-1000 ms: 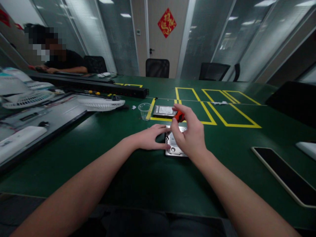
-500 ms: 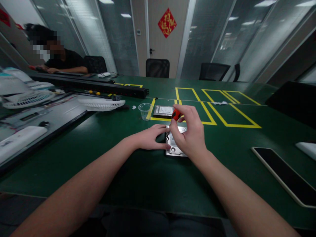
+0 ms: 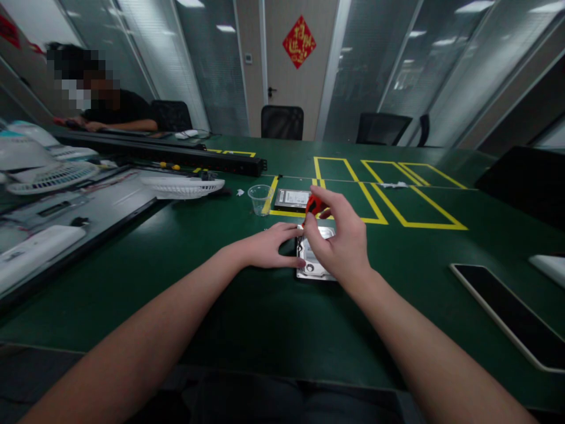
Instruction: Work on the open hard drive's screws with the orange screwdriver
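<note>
A silver hard drive (image 3: 318, 268) lies flat on the green table, partly covered by my hands. My left hand (image 3: 271, 246) holds its left edge, thumb near the front corner and fingers near the back one. Above the drive, my right hand (image 3: 339, 235) is closed around a screwdriver with a red and black handle (image 3: 314, 205). The tool points down toward the drive's back left corner; its tip is hidden by my fingers. Just behind sits a second hard drive (image 3: 291, 199) with a white label. A clear plastic cup (image 3: 260, 201) stands to its left.
A phone (image 3: 507, 312) lies at the right. White fan parts (image 3: 183, 187), a large panel (image 3: 110, 197) and a long black bar (image 3: 176, 154) fill the left side. Yellow tape (image 3: 432, 225) marks rectangles on the table. Another person (image 3: 123, 112) sits at the far left.
The screwdriver handle has tilted slightly to the left in my right hand, whose fingers have shifted a little. My left hand and the hard drive stay in place.
</note>
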Available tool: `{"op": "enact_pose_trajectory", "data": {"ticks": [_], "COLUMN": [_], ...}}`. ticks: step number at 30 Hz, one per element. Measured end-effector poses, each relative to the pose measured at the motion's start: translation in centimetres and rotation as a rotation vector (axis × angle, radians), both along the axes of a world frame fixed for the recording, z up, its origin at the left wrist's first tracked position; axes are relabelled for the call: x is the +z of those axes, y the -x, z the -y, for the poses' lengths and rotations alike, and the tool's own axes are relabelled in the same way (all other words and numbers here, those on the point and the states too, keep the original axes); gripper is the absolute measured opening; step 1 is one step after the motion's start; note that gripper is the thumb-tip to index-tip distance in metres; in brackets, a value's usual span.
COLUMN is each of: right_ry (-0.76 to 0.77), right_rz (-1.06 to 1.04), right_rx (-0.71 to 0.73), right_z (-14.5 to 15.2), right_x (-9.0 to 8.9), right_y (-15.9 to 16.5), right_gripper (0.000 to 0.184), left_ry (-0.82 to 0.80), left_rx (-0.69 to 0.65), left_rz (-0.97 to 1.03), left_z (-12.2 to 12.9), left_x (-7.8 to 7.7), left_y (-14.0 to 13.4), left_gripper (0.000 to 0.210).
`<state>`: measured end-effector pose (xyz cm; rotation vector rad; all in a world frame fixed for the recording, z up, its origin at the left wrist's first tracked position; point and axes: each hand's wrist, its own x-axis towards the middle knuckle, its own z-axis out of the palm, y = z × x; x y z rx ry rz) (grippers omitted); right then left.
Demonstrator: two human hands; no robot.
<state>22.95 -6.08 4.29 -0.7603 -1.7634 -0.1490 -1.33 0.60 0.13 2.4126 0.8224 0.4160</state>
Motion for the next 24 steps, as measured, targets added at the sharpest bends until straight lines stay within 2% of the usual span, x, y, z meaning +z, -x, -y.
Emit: {"op": "enact_pose_trajectory", "data": {"ticks": [4, 8, 17, 24], "right_ry": [-0.006, -0.028, -0.033, -0.033], "right_rz": [0.006, 0.003, -0.027, -0.036], "right_rx": [-0.007, -0.018, -0.030, 0.047], "right_z": [-0.21, -0.41, -0.14, -0.13], "right_x": [-0.10, -0.20, -0.12, 0.03], "right_y": [-0.22, -0.35, 0.15, 0.12], "right_gripper": [0.042, 0.041, 0.041, 0.047], "left_ry": [-0.014, -0.020, -0.020, -0.014], "left_rx": [-0.012, -0.009, 0.001, -0.006], "left_rz": [-0.003, -0.022, -0.013, -0.003], "left_z": [0.00, -0.01, 0.06, -0.25], "left_x": [0.04, 0.08, -0.02, -0.36], "left_y": [-0.01, -0.04, 0.13, 0.11], "left_gripper": [0.102, 0.101, 0.102, 0.107]}}
